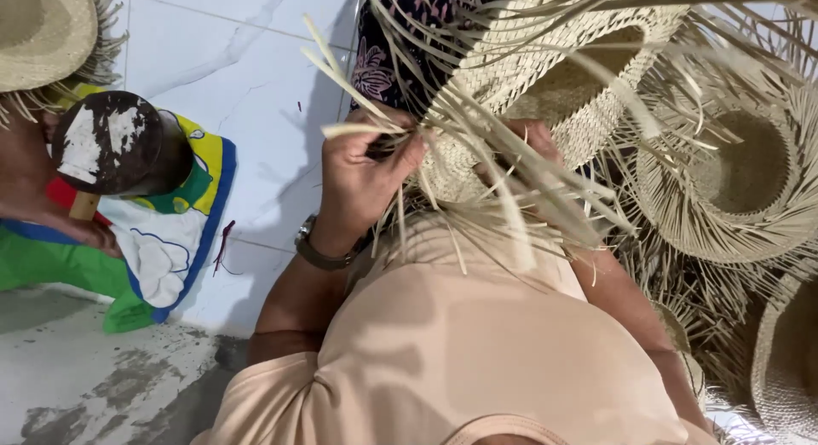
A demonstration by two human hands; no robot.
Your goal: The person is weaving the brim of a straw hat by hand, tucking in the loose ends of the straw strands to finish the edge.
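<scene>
Gripping: left hand (362, 168) pinches pale loose straw strands (477, 147) of an unfinished woven straw hat (545, 78).
Right hand (532, 142): mostly hidden by strands; grip cannot be told, perhaps touching the hat.

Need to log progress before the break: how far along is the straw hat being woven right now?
Done: the crown and part of the brim of the straw hat look tightly woven. In hand: the left hand pinches loose straw strands at the brim edge; the right hand is mostly hidden behind them. Left: many long strands still stick out unwoven. Other unfinished hats lie to the right.
</scene>
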